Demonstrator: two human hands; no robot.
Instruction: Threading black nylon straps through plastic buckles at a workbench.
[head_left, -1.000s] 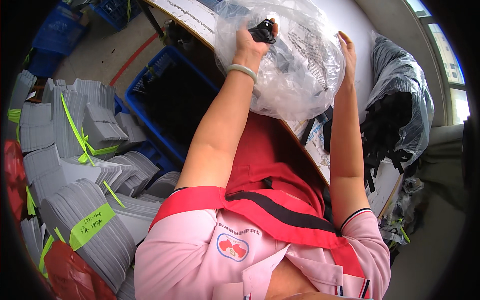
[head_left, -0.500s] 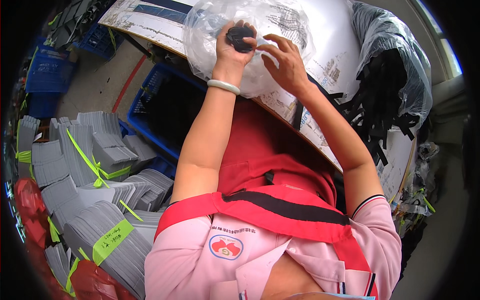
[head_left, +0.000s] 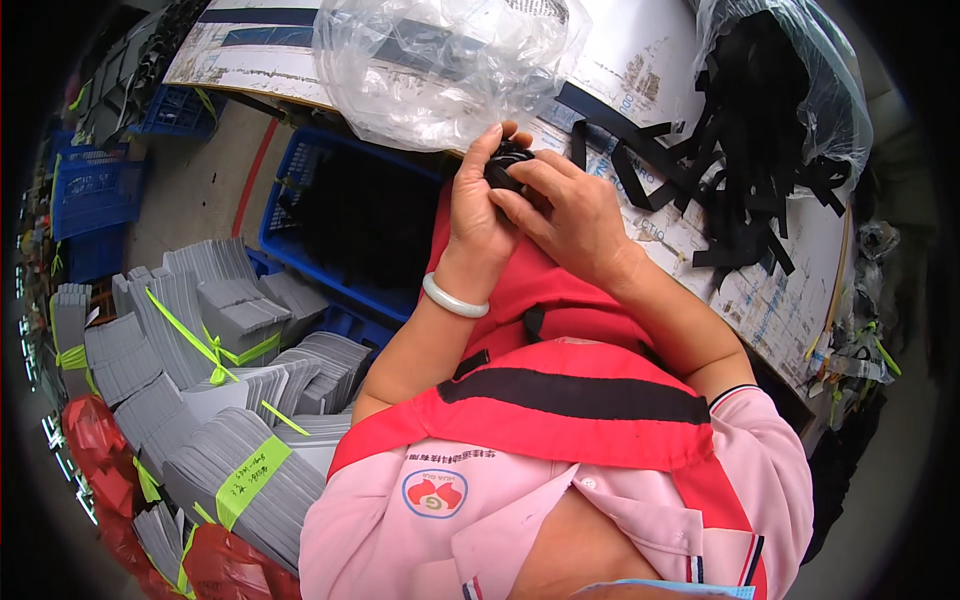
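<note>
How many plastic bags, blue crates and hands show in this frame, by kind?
Clear plastic bags: 2, an almost empty bag and a bag of black strips.
Blue crates: 3, a big crate and two at far left.
Hands: 2, left hand and right hand, both on a small black part.
Total: 7.

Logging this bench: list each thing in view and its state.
Left hand: closed on the small black piece.
Right hand: fingers on the same piece.
Small black piece: held in both hands.
Clear plastic bag: crumpled, lying on the table.
Black strips: loose, spilling from a bag.
Blue crate: open.
</note>
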